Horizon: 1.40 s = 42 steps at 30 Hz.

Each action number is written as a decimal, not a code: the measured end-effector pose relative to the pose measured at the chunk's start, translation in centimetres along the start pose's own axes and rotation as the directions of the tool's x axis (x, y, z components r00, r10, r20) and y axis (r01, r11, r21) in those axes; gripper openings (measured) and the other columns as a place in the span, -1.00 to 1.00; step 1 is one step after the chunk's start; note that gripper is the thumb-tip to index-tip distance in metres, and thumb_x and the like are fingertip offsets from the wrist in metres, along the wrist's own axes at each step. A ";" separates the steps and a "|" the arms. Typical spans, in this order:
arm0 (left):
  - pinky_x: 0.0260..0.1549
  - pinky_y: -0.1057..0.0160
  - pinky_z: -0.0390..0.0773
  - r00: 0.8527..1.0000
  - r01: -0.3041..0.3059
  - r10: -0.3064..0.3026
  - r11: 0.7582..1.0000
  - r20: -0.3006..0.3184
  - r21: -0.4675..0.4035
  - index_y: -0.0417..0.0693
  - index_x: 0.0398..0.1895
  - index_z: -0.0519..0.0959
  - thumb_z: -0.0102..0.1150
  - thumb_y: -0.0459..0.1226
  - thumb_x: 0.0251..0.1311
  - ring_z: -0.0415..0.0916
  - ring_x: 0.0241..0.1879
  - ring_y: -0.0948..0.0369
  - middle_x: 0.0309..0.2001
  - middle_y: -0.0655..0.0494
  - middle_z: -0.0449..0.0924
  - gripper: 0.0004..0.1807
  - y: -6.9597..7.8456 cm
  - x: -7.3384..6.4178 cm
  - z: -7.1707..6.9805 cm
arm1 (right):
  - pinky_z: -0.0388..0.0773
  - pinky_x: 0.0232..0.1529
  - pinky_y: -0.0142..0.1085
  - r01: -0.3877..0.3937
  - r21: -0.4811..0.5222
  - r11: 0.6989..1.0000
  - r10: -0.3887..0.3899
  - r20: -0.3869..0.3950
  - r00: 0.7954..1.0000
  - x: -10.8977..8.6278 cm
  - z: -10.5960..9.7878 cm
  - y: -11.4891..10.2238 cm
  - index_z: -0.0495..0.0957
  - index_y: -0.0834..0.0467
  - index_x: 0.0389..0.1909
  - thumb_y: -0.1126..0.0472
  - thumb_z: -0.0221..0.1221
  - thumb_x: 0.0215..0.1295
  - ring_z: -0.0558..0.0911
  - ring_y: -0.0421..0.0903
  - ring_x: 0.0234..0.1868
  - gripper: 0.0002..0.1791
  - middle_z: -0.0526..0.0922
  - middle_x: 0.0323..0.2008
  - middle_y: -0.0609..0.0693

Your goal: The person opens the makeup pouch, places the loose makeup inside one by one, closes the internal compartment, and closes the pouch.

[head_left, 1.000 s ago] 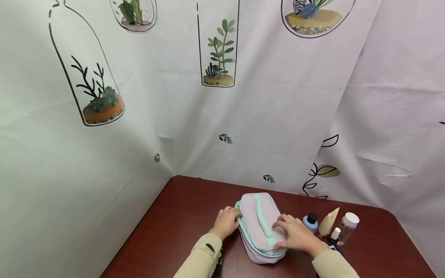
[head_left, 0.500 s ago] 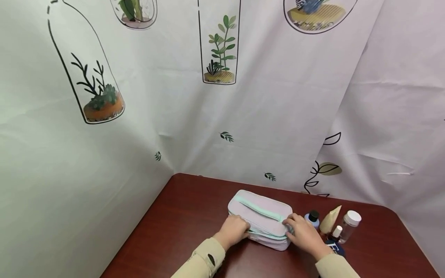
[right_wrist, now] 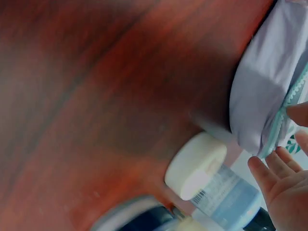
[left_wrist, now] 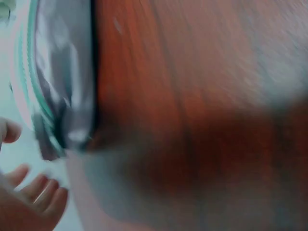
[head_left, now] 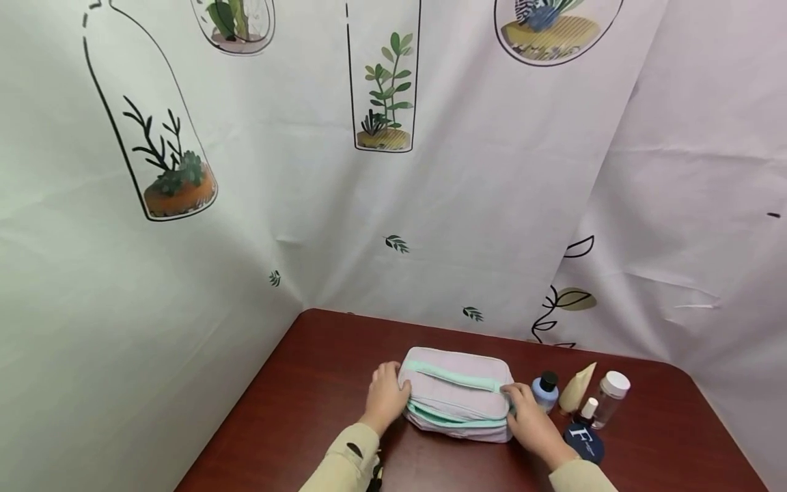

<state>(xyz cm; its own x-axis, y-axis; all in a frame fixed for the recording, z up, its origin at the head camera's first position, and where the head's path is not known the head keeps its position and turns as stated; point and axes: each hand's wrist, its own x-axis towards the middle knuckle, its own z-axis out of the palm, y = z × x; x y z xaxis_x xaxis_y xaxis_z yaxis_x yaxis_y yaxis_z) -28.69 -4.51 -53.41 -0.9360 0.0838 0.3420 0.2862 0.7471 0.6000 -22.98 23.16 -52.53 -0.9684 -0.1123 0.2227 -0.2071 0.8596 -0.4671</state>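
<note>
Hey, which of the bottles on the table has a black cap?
The light blue bottle beside the right hand; the clear bottle and the small dark bottle both have white caps.

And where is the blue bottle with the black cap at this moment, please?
In the head view, the blue bottle stands to the right of the lilac bag, just beyond the right hand and immediately left of the cream-coloured tube.

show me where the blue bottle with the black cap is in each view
Head: the blue bottle stands low, right of centre, just past the right hand.
Left wrist: not in it.
Right wrist: bottom right, slanted, black cap near the lower edge.
Shared landmark: the lilac bag, visible in all three.
</note>
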 end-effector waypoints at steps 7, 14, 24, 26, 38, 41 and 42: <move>-0.29 0.06 0.46 0.990 0.143 -0.143 0.973 0.014 -0.180 -0.19 -0.11 0.56 -0.07 -0.30 0.26 0.53 -0.31 0.07 -0.28 -0.02 0.59 -0.74 -0.6 -0.4 -0.4 | 0.42 -0.06 0.01 0.023 0.006 1.000 -0.023 -0.064 0.998 -0.9 -0.4 0.6 0.54 0.21 -0.05 0.40 0.18 0.16 0.52 0.09 0.01 -0.70 0.51 -0.02 0.12; -0.38 0.18 0.44 0.986 0.135 -0.159 0.925 -0.039 -0.355 -0.11 -0.15 0.61 -0.19 -0.32 0.28 0.50 -0.36 0.18 -0.29 0.05 0.62 -0.69 1.2 2.7 -2.4 | 0.47 -0.21 -0.09 0.124 0.021 0.992 -0.103 -0.421 0.901 0.3 -2.4 0.5 0.60 0.20 -0.16 0.37 0.16 0.22 0.60 0.01 -0.21 -0.82 0.62 -0.22 0.05; -0.25 0.14 0.47 0.991 0.026 -0.066 0.951 -0.117 -0.308 -0.09 -0.09 0.60 0.02 -0.24 0.29 0.47 -0.21 0.14 -0.18 0.07 0.50 -0.77 3.0 4.7 -2.0 | 0.43 -0.18 0.05 -0.124 0.100 0.987 0.148 -0.282 0.948 3.2 -3.8 -1.3 0.34 0.20 0.13 0.01 -0.12 0.44 0.55 0.12 -0.15 -0.59 0.48 -0.01 0.20; -0.18 0.11 0.47 0.993 -0.023 -0.010 0.961 -0.118 -0.275 -0.10 -0.02 0.55 -0.01 -0.31 0.32 0.46 -0.11 0.09 -0.11 0.03 0.47 -0.76 2.9 4.6 -1.5 | 0.43 -0.20 0.07 -0.130 0.075 0.989 0.145 -0.255 0.956 3.4 -3.5 -1.5 0.34 0.18 0.11 0.02 -0.13 0.45 0.55 0.15 -0.17 -0.62 0.44 0.02 0.21; -0.34 0.14 0.48 0.983 -0.171 0.159 0.973 0.088 0.153 0.11 0.28 0.35 -0.01 -0.44 0.22 0.45 -0.10 0.04 0.17 -0.03 0.37 -0.45 2.5 4.9 -1.5 | 0.39 -0.11 0.12 -0.080 -0.138 0.987 0.045 -0.239 0.970 3.8 -3.0 -1.6 0.43 0.20 0.14 0.32 0.01 0.28 0.47 0.22 0.02 -0.61 0.45 0.07 0.24; -0.11 0.05 0.42 0.968 -0.241 0.217 0.945 0.126 0.220 0.10 0.27 0.38 0.02 -0.41 0.21 0.29 0.19 0.05 0.25 0.04 0.30 -0.47 2.8 5.3 -1.4 | 0.33 -0.08 0.14 -0.063 -0.189 0.980 0.018 -0.230 0.973 3.8 -3.4 -1.5 0.43 0.20 0.16 0.34 0.04 0.21 0.41 0.23 0.09 -0.56 0.45 0.09 0.25; -0.08 0.04 0.40 0.963 -0.254 0.224 0.941 0.148 0.224 0.09 0.26 0.39 0.02 -0.40 0.21 0.26 0.22 0.05 0.28 0.06 0.27 -0.48 2.9 5.5 -1.3 | 0.32 -0.07 0.14 -0.065 -0.195 0.979 0.020 -0.224 0.974 3.8 -3.6 -1.5 0.43 0.20 0.16 0.34 0.04 0.20 0.40 0.23 0.10 -0.54 0.45 0.10 0.25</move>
<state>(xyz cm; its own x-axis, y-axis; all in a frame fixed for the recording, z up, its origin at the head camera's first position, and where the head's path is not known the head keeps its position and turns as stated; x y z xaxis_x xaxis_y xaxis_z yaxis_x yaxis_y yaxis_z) -32.69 -2.74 -48.87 -0.8677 0.3459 0.3569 0.4607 0.8293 0.3163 -25.84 23.25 -47.95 -0.9164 0.0195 0.3998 -0.1127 0.9458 -0.3045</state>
